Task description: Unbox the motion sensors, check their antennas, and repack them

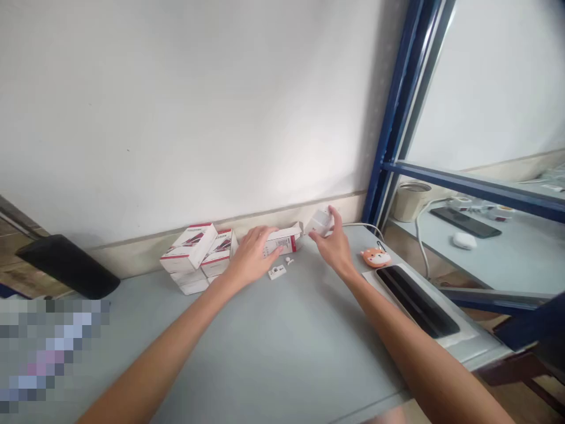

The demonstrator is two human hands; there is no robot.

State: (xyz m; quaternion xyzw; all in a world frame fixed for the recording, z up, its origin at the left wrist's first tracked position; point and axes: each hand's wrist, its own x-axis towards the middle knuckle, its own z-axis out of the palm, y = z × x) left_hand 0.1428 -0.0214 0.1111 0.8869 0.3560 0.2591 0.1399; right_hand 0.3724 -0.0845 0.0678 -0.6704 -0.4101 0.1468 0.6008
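Note:
My left hand (252, 254) is closed around a white and red cardboard box (285, 241), which lies on its side with its flap end toward the right. In my right hand (334, 244) is a small pale rectangular piece (320, 220) with a greyish face, gripped between thumb and fingers just right of the box's end. What exactly the piece is, I cannot make out. On the table in front of the box lie a small white part (277, 271) with dark marks and a smaller white bit (289, 260).
Left of my hand, several white and red boxes (189, 244) are stacked against the wall. At the right are an orange animal-faced case (376, 257), a black phone (417, 299) on a white sheet and a cable (362, 224). A blue-framed mirror (477, 235) borders the table (265, 347).

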